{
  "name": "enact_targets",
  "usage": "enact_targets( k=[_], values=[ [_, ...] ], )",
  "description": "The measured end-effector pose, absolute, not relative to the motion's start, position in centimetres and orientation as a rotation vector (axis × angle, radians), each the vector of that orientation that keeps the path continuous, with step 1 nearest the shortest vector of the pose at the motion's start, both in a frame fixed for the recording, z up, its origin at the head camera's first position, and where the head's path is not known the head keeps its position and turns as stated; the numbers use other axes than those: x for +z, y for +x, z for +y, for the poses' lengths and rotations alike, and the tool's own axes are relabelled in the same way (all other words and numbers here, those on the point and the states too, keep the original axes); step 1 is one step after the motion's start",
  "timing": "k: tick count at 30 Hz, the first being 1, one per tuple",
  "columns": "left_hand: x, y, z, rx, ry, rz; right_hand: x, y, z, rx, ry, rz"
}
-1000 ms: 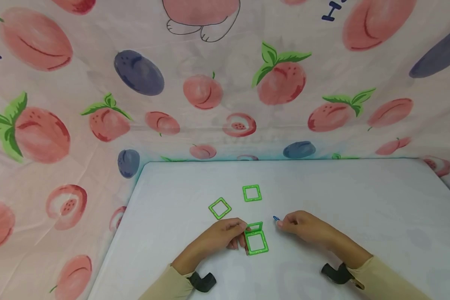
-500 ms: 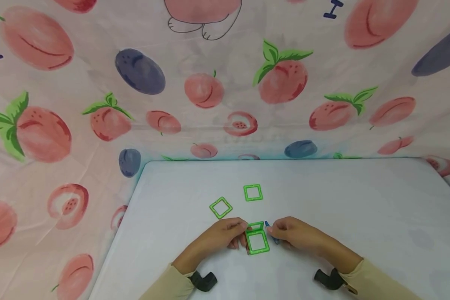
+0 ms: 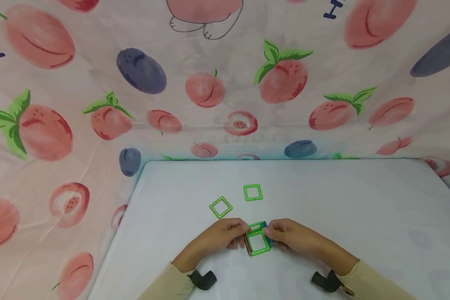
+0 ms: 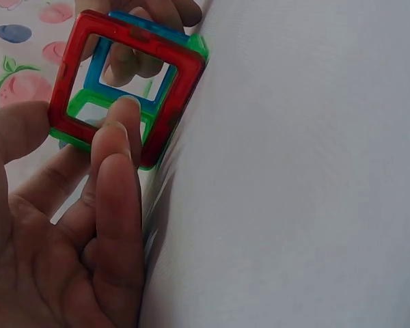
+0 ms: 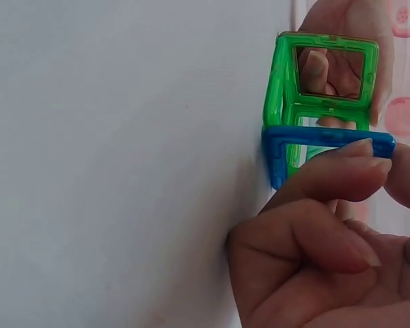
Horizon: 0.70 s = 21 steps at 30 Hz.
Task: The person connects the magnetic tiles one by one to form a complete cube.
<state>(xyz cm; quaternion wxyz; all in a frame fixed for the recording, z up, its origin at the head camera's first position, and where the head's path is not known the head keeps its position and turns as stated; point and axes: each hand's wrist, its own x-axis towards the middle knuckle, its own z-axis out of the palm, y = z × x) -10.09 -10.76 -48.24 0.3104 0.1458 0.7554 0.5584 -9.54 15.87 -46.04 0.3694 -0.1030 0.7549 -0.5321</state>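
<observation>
A small box-like build of square magnetic tiles stands between the hands in the head view, with green tiles on top and at the back. My left hand pinches its left side, where a red tile stands upright; the thumb lies at that tile's edge and other fingers reach across its opening. From the opposite side, my right hand pinches a blue tile between thumb and fingers. That blue tile stands along the build's right side, its edge right at the green ones.
Two loose green square tiles lie farther back on the white table: one turned like a diamond, the other nearly straight. A fruit-printed cloth hangs behind the table and along its left side.
My right hand has moved left with the blue tile, from apart to right against the build's side, and the tile has turned upright. The left hand has stayed in place.
</observation>
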Motion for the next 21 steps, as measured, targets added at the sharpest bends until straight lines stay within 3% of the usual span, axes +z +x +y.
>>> enact_targets(
  k=[6, 21],
  values=[
    [-48.35, -10.12, -10.76, 1.470, 0.375, 1.997, -46.11, -9.14, 15.85, -1.300, -0.261, 2.104],
    [-48.16, -10.17, -10.95, 1.457, 0.428, 1.977, -45.45, -9.34, 16.77, -1.258, -0.549, 2.276]
  ],
)
